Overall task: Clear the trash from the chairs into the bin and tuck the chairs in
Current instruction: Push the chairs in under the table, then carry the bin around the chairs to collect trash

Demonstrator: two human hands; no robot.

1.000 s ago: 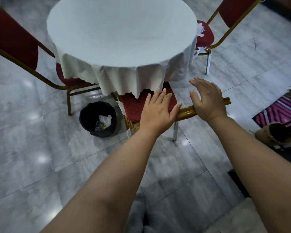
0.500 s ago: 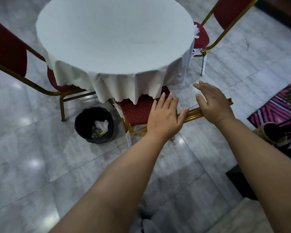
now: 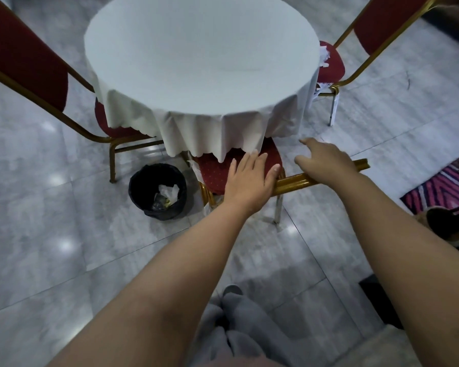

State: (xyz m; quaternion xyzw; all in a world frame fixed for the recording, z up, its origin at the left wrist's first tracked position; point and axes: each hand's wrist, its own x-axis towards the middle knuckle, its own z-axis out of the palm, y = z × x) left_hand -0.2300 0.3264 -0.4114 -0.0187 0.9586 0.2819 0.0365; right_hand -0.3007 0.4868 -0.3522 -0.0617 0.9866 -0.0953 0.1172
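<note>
A red-seated chair [image 3: 215,170] with a gold frame stands at the near side of the round white-clothed table [image 3: 196,62], its seat partly under the hanging cloth. Both my hands rest flat on its gold top rail [image 3: 294,182]: my left hand [image 3: 249,181] at the left end with fingers spread over the seat, my right hand [image 3: 326,160] further right with fingers extended. A black bin [image 3: 143,181] holding crumpled trash [image 3: 167,193] stands on the floor left of this chair. White paper scraps [image 3: 323,55] lie on the far right chair [image 3: 334,67].
A third red chair [image 3: 24,62] stands at the left, its seat partly under the cloth. A striped pink rug [image 3: 445,186] and a woven basket [image 3: 448,221] sit at the right edge. The grey marble floor around me is open.
Both hands stay on the chair's top rail. My right hand's fingers have spread and reached a little further forward; the view has shifted slightly.
</note>
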